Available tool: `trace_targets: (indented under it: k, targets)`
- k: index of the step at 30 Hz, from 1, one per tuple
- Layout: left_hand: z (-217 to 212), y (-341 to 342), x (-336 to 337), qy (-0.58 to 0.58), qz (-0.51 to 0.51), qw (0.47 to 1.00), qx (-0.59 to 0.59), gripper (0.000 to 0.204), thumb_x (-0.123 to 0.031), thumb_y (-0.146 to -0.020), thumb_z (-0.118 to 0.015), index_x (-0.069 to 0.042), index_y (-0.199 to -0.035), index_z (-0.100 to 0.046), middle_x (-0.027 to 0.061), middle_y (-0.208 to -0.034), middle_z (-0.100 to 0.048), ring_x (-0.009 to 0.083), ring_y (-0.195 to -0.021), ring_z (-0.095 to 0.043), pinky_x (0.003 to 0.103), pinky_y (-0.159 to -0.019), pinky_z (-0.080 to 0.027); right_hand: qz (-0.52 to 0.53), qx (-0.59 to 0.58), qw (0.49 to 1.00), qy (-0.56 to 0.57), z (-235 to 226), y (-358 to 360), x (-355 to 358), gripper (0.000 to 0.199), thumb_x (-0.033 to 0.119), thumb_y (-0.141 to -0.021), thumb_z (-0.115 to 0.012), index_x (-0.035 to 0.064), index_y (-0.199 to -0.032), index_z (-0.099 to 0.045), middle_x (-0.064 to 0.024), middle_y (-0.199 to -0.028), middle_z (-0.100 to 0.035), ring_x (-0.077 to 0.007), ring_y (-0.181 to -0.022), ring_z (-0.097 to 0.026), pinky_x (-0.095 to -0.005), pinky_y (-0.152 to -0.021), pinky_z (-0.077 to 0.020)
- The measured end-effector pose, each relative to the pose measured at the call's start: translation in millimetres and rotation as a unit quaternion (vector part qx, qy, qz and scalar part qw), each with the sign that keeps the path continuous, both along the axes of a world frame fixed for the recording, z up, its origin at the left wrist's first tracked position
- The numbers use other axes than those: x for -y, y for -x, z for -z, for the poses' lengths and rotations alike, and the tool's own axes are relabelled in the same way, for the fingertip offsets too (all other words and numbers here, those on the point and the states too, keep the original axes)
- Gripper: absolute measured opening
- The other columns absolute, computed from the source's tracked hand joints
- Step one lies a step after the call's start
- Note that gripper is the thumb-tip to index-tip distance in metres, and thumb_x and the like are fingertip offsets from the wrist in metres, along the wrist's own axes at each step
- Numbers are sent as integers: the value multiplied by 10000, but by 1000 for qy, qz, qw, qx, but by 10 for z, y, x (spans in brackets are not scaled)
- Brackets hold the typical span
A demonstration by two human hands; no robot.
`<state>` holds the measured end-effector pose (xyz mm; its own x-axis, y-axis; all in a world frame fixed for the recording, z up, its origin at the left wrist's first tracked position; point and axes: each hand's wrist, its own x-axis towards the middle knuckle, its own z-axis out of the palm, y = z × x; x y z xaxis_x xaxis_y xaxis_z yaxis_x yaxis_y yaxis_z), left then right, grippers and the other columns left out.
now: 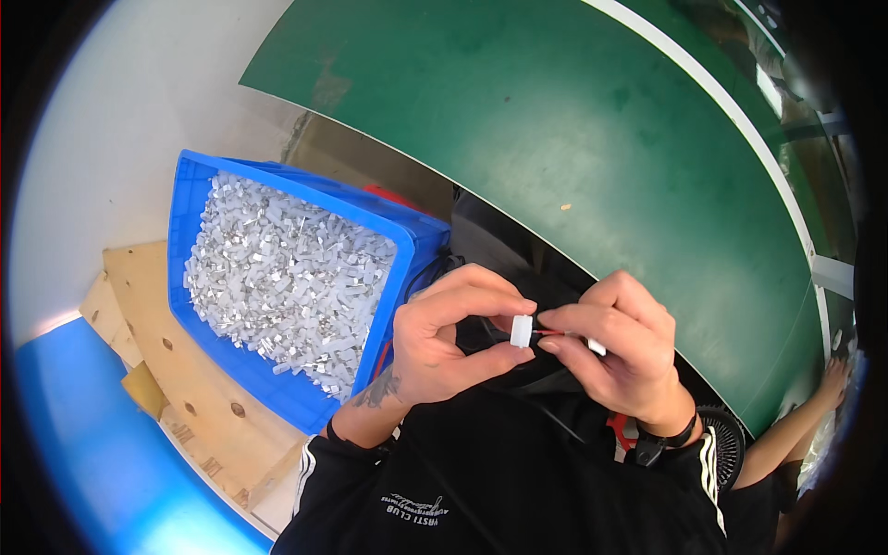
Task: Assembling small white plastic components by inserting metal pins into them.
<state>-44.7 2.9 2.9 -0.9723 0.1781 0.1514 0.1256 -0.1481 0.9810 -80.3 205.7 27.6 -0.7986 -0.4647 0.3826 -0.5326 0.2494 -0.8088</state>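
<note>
Two hands meet mid-frame over a dark lap. Left hand is closed, thumb + forefinger pinching a small white plastic connector. Right hand is closed too, fingertips gripping a thin red wire that runs straight into the connector's right side. A second white bit peeks from under the right forefinger; mostly hidden, can't tell what it is. Black cables below both hands blend into the black sleeves, hard to trace.

Left of the left hand, almost touching the wrist: blue plastic crate, rectangular, heaped w/ small white-grey parts, too small to make out singly. Crate rests on plywood boards. Above and right of the hands: green conveyor belt w/ white edge stripe. Low right of the right wrist: black round fan grille, partly cut off, w/ another person's arm just beyond.
</note>
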Motion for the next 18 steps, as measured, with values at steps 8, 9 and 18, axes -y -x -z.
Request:
trace_targets:
  k: [8, 9, 18]
  targets:
    - [-36, 8, -48, 51, 6, 999, -15, 351, 13, -714, -774, -11, -1047, -667, 83, -950, -626, 133, -786, -625, 247, -681, -502, 33, -8, 999, 30, 112, -67, 24, 266, -45, -587, -736, 73, -824, -712, 3, -666, -493, -112, -504, -477, -259, -426, -370]
    - [-39, 3, -47, 50, 5, 999, -16, 351, 13, -714, -774, -11, -1047, -667, 83, -950, -626, 133, -786, -625, 247, -681, -502, 32, -8, 999, 30, 108, -67, 20, 266, -45, -587, -736, 73, -824, -712, 3, -666, -493, -112, -504, -477, -259, -426, -370]
    - [-46, 3, -52, 60, -1, 998, -22, 343, 6, -714, -775, -11, -1039, -668, 83, -952, -630, 136, -759, -627, 243, -667, -499, 26, -32, 999, 16, 73, -38, 19, 266, -41, -558, -723, 72, -798, -707, 5, -643, -498, -123, -516, -493, -262, -439, -392]
